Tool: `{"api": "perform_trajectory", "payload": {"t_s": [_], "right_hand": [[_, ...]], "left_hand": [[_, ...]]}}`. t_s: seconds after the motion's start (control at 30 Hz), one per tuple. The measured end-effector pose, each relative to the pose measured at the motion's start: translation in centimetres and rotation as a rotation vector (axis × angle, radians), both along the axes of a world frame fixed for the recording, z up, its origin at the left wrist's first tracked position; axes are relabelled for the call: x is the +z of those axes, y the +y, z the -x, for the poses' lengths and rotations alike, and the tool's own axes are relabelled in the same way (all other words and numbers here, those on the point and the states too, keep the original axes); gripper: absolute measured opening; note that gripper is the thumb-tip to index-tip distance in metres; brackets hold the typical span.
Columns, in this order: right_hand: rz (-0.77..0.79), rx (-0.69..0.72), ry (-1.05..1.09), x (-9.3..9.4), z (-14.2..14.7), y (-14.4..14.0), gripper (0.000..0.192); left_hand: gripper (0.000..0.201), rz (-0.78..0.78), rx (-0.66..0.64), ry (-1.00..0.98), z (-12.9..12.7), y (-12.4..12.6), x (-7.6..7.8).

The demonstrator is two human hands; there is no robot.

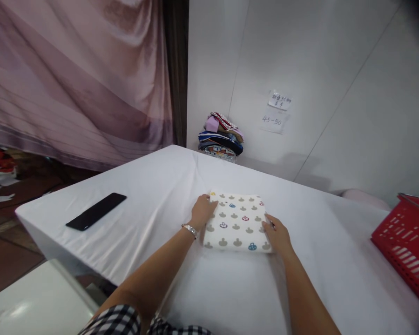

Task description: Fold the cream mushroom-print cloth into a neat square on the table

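A white folded cloth (235, 221) printed with grey, blue and red mushroom shapes lies flat on the white-covered table in front of me. My left hand (201, 211), with a bracelet at the wrist, grips its left edge, thumb on top. On the opposite side, my right hand (277, 234) holds the right edge, the thumb over the print. The fingers of both hands are partly hidden at the cloth's sides.
A black phone (97, 211) lies on the left of the table (153, 186). A pile of folded fabrics (221, 137) stands at the far edge by the wall. To the right is a red plastic basket (405, 242). A pink curtain (91, 70) hangs at the left.
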State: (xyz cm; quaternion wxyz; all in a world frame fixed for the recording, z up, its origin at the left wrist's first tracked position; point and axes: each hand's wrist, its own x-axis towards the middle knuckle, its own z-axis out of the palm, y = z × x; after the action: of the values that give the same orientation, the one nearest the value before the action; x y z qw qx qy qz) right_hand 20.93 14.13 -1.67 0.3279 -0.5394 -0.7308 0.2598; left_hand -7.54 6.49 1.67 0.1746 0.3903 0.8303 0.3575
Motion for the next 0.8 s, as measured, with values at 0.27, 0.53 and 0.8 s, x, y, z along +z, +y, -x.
{"api": "perform_trajectory", "payload": {"t_s": [0.27,0.53,0.8], "right_hand": [[-0.002,-0.023,-0.029,0.2,0.3,-0.3,0.048],[-0.047,-0.01,0.031,-0.2,0.6,-0.1,0.046],[0.186,-0.02,-0.051,0.9,0.7,1.6,0.063]], "left_hand": [[0.037,0.075,-0.052,0.06,-0.3,0.3,-0.4],[0.033,0.065,-0.015,0.103,-0.3,0.2,-1.3],[0.036,0.138,-0.045,0.11,0.6,1.1,-0.3]]}}
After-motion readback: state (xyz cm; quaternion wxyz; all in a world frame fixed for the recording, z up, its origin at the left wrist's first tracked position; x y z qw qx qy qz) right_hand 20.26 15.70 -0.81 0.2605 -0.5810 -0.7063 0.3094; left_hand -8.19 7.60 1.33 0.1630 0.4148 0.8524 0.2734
